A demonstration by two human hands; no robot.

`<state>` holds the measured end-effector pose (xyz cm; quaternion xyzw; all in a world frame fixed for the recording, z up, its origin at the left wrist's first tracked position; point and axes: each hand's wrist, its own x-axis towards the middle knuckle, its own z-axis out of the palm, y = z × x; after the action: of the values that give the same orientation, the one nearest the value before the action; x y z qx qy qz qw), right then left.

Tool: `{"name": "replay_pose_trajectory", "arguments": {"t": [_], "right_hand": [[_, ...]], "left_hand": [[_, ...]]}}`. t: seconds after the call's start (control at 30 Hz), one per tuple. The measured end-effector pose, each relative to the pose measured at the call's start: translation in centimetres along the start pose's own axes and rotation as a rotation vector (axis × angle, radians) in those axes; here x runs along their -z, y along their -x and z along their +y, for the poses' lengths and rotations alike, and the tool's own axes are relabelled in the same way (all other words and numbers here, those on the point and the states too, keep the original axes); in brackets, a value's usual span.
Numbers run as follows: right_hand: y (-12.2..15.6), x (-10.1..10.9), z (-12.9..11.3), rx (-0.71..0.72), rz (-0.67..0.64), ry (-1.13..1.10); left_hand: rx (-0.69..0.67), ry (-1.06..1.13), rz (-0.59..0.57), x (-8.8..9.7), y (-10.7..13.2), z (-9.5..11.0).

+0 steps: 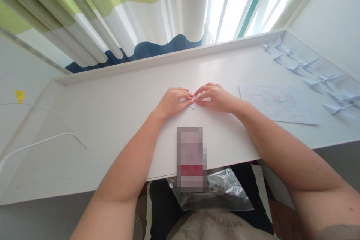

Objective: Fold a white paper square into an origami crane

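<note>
Left hand [177, 99], right hand [214, 96] close together, fingers bent, pinching folded paper [194, 106].

The desk [112, 112] looks smooth, with a soft shine. The small folded piece [193, 107] at its middle is of matt paper, as are the folded figures [317, 82] and the lined sheet [278, 105] on the right. The far curtain [157, 11] is of cloth. The near bag [225, 193] is clear, glossy, wrinkled plastic; the left cable [50, 137] looks smooth, like plastic.
</note>
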<state>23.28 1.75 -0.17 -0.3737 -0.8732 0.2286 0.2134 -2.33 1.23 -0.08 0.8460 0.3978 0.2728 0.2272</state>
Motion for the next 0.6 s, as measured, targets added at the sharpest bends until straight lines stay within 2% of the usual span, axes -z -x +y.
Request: {"name": "replay_pose_trajectory", "arguments": {"t": [0.3, 0.43, 0.6], "right_hand": [[-0.3, 0.1, 0.4, -0.021, 0.040, -0.048], [-0.1, 0.2, 0.2, 0.011, -0.002, -0.050], [-0.1, 0.3, 0.0, 0.000, -0.033, -0.002]], "left_hand": [[0.076, 0.083, -0.030, 0.8, 0.6, 0.2], [0.029, 0.071, -0.035, 0.8, 0.5, -0.1], [-0.021, 0.046, -0.100, 1.3, 0.3, -0.2]]}}
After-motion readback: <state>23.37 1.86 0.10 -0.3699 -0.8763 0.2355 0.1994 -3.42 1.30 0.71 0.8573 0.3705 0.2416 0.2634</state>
